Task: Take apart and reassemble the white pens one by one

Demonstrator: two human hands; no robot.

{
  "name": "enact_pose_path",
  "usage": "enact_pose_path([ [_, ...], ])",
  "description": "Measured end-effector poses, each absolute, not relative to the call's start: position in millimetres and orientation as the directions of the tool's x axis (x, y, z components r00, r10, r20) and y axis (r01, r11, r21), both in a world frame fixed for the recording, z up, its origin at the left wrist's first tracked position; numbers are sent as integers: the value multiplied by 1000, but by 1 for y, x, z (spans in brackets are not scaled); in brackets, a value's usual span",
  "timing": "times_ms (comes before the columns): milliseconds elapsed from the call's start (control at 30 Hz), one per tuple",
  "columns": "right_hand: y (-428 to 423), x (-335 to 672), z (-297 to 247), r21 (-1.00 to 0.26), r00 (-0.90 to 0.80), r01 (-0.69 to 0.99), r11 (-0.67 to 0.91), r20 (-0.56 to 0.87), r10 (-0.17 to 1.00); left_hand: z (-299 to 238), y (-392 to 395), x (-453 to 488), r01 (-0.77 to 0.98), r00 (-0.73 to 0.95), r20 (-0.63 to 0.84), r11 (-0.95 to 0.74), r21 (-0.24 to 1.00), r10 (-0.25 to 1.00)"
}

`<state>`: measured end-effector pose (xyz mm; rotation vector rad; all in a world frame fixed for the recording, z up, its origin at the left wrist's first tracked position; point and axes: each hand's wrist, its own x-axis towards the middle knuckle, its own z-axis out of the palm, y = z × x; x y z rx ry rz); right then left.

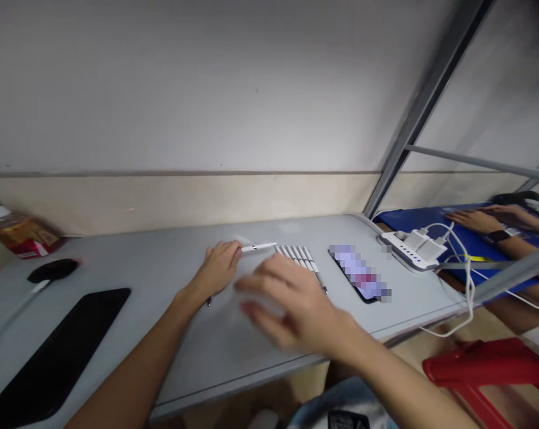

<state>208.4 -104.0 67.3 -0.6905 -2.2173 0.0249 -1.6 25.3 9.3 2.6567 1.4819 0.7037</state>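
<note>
My left hand [219, 269] rests low over the grey table, its fingers closed at the near end of a slim white pen [259, 246]. That pen points right, toward a row of several white pens [299, 257] lying side by side. Part of the row is hidden behind my right hand [291, 304], which is raised over the table and smeared by motion. Its thumb and fingers are apart, and I see nothing between them. A small dark tip [209, 302] shows beside my left wrist; what it belongs to is hidden.
Right of the pens lies a phone [358, 274] with a lit screen. Beyond it are a white power strip [405, 253] with cables and a metal post [403, 137]. A black mat [64, 351], a round black pad [52, 271] and a jar [23, 235] sit left. Another person's hands [474, 220] are far right.
</note>
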Motion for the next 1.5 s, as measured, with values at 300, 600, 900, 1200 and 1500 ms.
enact_pose_path([
  [300,22,215,36,-556,-617,579,597,180,766,17,12,13,703,618,408,-705,95,672],
  [600,15,206,23,-619,-661,609,495,-52,749,22,10,15,680,688,363,-733,-22,628],
  [900,-4,197,24,-4,-498,863,505,165,851,6,12,22,779,515,337,-594,200,788],
  [1200,-2,206,20,-62,-501,844,533,266,824,8,5,23,755,550,284,-613,231,785],
  [1500,0,209,17,-105,-497,830,548,307,812,0,11,25,745,554,316,-628,225,771],
])
